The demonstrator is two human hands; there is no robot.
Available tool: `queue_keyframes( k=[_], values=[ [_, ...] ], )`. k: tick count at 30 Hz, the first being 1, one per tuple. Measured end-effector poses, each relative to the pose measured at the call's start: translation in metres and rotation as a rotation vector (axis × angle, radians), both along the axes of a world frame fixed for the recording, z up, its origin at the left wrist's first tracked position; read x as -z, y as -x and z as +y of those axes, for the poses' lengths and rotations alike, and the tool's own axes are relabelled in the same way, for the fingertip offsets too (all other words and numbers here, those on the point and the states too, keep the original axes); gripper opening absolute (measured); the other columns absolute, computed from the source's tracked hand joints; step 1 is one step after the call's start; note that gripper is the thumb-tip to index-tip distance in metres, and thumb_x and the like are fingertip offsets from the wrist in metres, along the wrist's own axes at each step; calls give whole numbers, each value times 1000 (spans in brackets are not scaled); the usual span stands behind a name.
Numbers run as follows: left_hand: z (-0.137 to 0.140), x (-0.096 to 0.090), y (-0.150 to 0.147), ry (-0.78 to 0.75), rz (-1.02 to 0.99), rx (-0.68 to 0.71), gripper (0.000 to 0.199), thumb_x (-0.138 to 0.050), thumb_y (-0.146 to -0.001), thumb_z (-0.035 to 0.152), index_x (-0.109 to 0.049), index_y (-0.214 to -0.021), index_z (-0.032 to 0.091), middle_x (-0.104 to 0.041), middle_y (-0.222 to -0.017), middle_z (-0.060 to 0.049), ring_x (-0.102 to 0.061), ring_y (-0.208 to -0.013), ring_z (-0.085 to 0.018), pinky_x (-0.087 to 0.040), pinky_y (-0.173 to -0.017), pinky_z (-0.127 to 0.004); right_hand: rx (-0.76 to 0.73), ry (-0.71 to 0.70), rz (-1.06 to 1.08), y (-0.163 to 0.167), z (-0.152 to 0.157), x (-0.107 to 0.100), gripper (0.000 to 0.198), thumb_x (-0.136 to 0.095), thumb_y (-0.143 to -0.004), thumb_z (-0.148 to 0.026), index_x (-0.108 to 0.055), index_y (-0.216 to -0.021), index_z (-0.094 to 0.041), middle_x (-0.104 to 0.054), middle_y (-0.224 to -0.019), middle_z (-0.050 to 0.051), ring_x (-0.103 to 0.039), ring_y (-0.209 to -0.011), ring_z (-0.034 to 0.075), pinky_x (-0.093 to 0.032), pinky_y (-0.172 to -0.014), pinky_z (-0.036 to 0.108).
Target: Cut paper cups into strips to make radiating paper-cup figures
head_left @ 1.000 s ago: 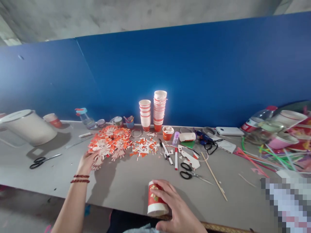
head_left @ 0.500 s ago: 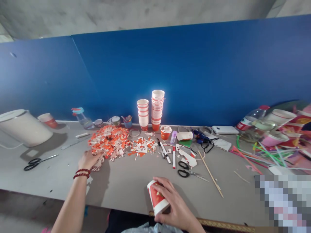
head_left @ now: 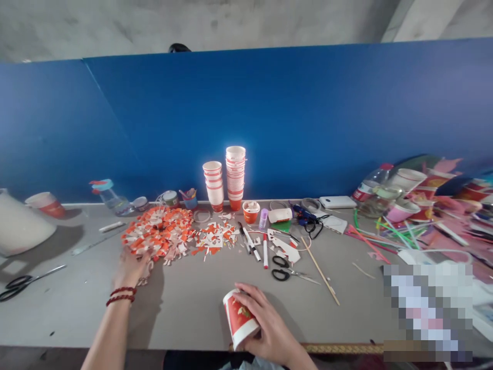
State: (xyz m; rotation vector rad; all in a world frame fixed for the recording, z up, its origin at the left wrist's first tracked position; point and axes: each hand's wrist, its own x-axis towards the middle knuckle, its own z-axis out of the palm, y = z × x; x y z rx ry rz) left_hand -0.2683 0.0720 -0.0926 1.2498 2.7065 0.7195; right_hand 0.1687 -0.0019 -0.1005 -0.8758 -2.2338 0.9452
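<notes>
My right hand [head_left: 265,324] is wrapped round a red and white paper cup [head_left: 242,319], which tilts just above the table's front edge. My left hand [head_left: 130,264] reaches to the near left edge of a heap of red and white cut paper pieces [head_left: 162,231]. Its fingers are blurred and partly hidden against the heap, so whether they grip a piece does not show. Flat scraps of red and white paper [head_left: 215,238] lie right of the heap. Black-handled scissors [head_left: 287,272] rest open beyond the cup, to its right.
Two stacks of paper cups [head_left: 235,180] stand against the blue partition [head_left: 269,118]. Markers [head_left: 265,252], a wooden stick [head_left: 320,272] and a glue gun [head_left: 308,213] lie right of centre. Pipe cleaners [head_left: 370,241] and bottles crowd the right. A second pair of scissors [head_left: 31,281] lies left.
The view has swung to the right, so the things on the table appear further left. My left hand stays at the heap's edge. My right hand still holds the cup, slightly turned.
</notes>
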Motion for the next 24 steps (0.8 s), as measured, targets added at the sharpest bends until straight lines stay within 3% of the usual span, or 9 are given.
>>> queue_keyframes(
  k=[3, 6, 8, 11, 13, 14, 17, 21, 24],
  values=[
    [-13, -4, -2, -45, 60, -25, 83, -55, -78, 57, -29, -140, 10, -53, -134, -22, -51, -119, -44, -45, -89, -56, 5, 19, 31, 0, -1, -4, 75, -60, -68, -11, -43, -140, -26, -40, -147, 9, -37, -134, 28, -29, -111, 43],
    [-31, -11, -26, -343, 317, 46, 64, -57, -82, 48, -38, -138, 22, -54, -134, -16, -48, -123, -44, -41, -94, -62, 64, 43, 90, 1, 0, -5, 72, -47, -70, -4, -45, -138, -26, -44, -145, 8, -40, -133, 24, -31, -110, 40],
    [-45, -18, -60, -490, 326, 389, 62, -55, -87, 42, -35, -142, 23, -49, -140, -15, -45, -129, -38, -38, -102, -56, 126, 58, 156, 4, 3, -4, 65, -43, -74, -5, -49, -135, -25, -49, -140, 9, -44, -130, 23, -34, -109, 39],
    [-63, -27, -128, -376, 241, 1057, 73, -62, -84, 41, -28, -148, 25, -41, -148, -14, -39, -135, -33, -37, -108, -49, 246, 108, 264, 13, 11, -2, 52, -42, -78, -8, -56, -126, -22, -58, -129, 10, -51, -122, 23, -38, -105, 37],
    [-68, -26, -170, -244, 126, 1339, 84, -67, -81, 39, -23, -151, 24, -38, -151, -14, -35, -138, -34, -35, -109, -49, 335, 166, 308, 19, 17, -2, 44, -42, -80, -10, -59, -118, -21, -63, -121, 9, -57, -113, 23, -43, -100, 37],
    [-68, -23, -186, -244, 39, 1394, 86, -69, -79, 36, -23, -151, 25, -39, -151, -14, -36, -138, -34, -35, -110, -49, 366, 194, 321, 22, 19, -3, 40, -42, -82, -11, -60, -116, -21, -64, -117, 9, -59, -110, 23, -44, -98, 37],
    [-61, -11, -215, -318, -266, 1340, 74, -70, -77, 23, -39, -144, 31, -56, -137, -11, -51, -126, -32, -41, -106, -45, 356, 253, 378, 28, 22, -9, 32, -47, -89, -20, -58, -119, -22, -65, -114, 8, -60, -107, 23, -46, -95, 36],
    [-51, -6, -223, -331, -601, 1035, 60, -74, -73, 27, -55, -131, 27, -69, -113, -12, -66, -98, -30, -52, -85, -39, 277, 336, 514, 26, 19, -15, 36, -46, -96, -38, -52, -127, -21, -64, -115, 9, -63, -97, 22, -51, -86, 33],
    [-49, -18, -230, -207, -871, 1066, 48, -68, -80, 32, -56, -125, 23, -70, -103, -9, -65, -86, -25, -52, -77, -34, 327, 320, 545, 17, 15, -18, 45, -50, -94, -43, -45, -133, -21, -62, -115, 11, -63, -81, 20, -54, -71, 30]
  ],
)
